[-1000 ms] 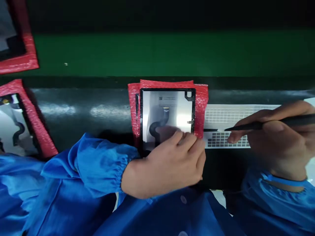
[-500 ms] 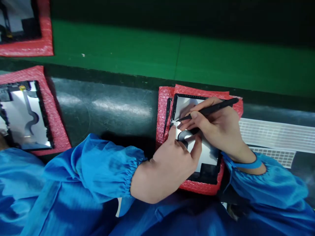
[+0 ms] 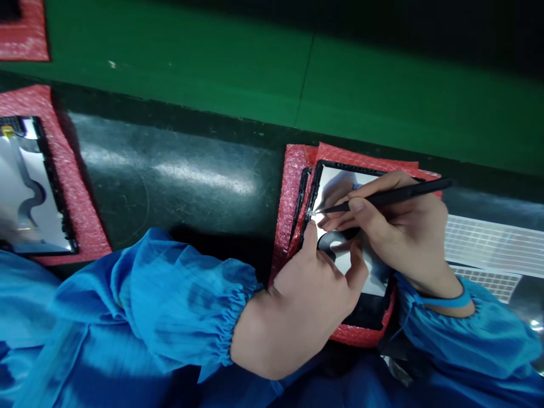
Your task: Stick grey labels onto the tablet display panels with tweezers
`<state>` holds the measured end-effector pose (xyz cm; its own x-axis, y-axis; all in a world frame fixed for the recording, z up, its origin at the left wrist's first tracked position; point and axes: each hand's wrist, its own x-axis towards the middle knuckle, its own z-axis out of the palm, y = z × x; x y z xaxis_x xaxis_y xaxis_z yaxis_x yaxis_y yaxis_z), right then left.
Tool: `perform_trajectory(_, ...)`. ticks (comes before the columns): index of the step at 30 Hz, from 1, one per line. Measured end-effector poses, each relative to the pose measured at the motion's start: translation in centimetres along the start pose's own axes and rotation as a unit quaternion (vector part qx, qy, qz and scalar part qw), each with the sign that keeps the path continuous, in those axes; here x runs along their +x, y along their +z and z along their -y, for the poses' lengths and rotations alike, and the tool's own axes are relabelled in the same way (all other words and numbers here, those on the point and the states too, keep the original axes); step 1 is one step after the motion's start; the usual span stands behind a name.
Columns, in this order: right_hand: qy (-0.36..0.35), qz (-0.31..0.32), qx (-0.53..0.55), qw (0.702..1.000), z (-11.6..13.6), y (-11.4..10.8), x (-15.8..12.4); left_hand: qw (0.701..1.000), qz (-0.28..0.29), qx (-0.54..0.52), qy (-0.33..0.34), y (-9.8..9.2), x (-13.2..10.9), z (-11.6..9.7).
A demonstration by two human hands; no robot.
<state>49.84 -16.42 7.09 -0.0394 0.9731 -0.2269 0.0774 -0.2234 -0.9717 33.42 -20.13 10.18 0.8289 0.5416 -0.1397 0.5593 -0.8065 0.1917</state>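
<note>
My right hand (image 3: 403, 226) grips black tweezers (image 3: 395, 195) like a pen, their tip at a small white piece (image 3: 315, 216) on the left edge of a tablet-like panel (image 3: 369, 309). The panel has a black frame and a shiny silver-white face, and lies on red bubble wrap (image 3: 291, 192). My left hand (image 3: 301, 300) rests over the panel's lower left. Its index fingertip presses just below the white piece and its thumb is spread away, with nothing seen in it. A curved dark cable shows partly between my hands.
Beside the panel, on the wrap, lies a thin black strip (image 3: 300, 204). White gridded sheets (image 3: 493, 243) are at right. Another panel (image 3: 25, 198) sits on red wrap (image 3: 80, 215) at left, with more red wrap (image 3: 25, 39) at top left. A raised green surface (image 3: 191, 68) runs behind the dark worktop (image 3: 191, 181).
The view has shifted, so the panel and both hands appear farther right and the left-hand panel is more cut off. The tweezer tip stays at the white piece, my index finger beside it.
</note>
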Motion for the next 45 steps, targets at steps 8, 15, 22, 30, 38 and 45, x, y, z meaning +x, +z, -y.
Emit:
perform_trajectory(8, -0.004, -0.002, -0.033, 0.999, 0.1, -0.1, -0.1, 0.998, -0.055, -0.009, -0.005, 0.1, 0.1, 1.0)
perform_trajectory(15, -0.019, 0.001, -0.024, 1.000, -0.1, 0.0, 0.3, 0.998, -0.028, -0.021, 0.045, 0.5, 0.5, 2.0)
perform_trajectory(22, -0.097, -0.072, 0.108, 0.987, -0.1, -0.3, 0.2, 0.993, 0.062, -0.068, 0.069, -2.6, 1.1, 4.5)
perform_trajectory(30, -0.141, -0.252, 0.070, 0.955, -0.5, -6.8, -4.2, 0.965, 0.123, -0.076, -0.217, -1.3, -1.8, 6.0)
perform_trajectory(38, -0.078, -0.336, 0.056, 0.937, -3.6, -11.1, -7.9, 0.867, -0.030, -0.374, -0.326, 0.5, -4.1, 6.4)
perform_trajectory(45, -0.098, -0.332, 0.076, 0.935, -4.8, -13.5, -8.6, 0.765, -0.235, -0.454, -0.390, -3.9, -2.7, 8.1)
